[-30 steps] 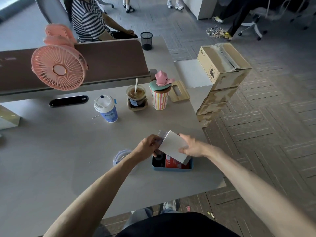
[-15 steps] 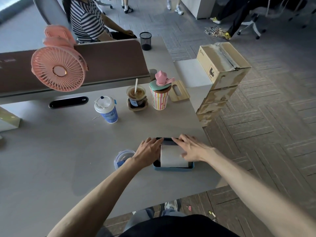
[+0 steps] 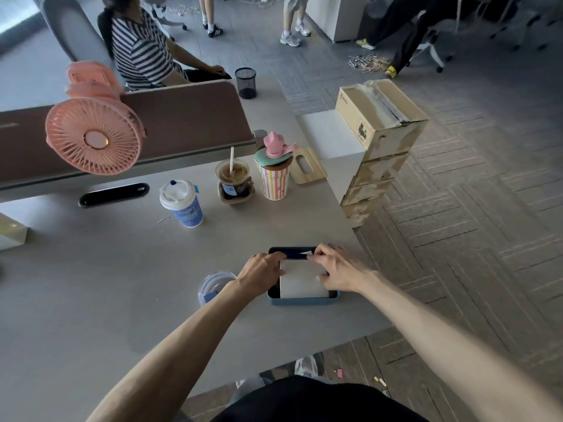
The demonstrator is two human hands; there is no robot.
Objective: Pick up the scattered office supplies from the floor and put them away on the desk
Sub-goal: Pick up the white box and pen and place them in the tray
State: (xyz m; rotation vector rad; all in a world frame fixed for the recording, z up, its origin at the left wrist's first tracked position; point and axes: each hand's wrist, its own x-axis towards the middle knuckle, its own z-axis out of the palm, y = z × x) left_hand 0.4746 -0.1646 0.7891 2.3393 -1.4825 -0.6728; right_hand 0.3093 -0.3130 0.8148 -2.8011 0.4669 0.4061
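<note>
Broadly, a pale grey desk fills the left and middle of the head view, with a brown partition running along its far side. A cardboard box stands on a stack just off the desk's far right corner, and a pink fan is clipped to the partition at the far left. Both bare arms reach in from the near edge and meet at a blue tray near the desk's right edge. A white pad lies flat inside the tray, covering most of it. The left hand sits on the pad's left edge with its fingers bent over the tray's rim, but I cannot tell if it grips or only presses. The right hand lies over the pad's right side, thumb and forefinger pinching its far right corner, where a small white tip shows. Farther back stand a striped cup, an iced drink and a white-lidded cup in a loose row. A clear round tub rests just left of the left wrist. Down on the floor near the desk's near edge lie small scraps – one pink, one pale.
</note>
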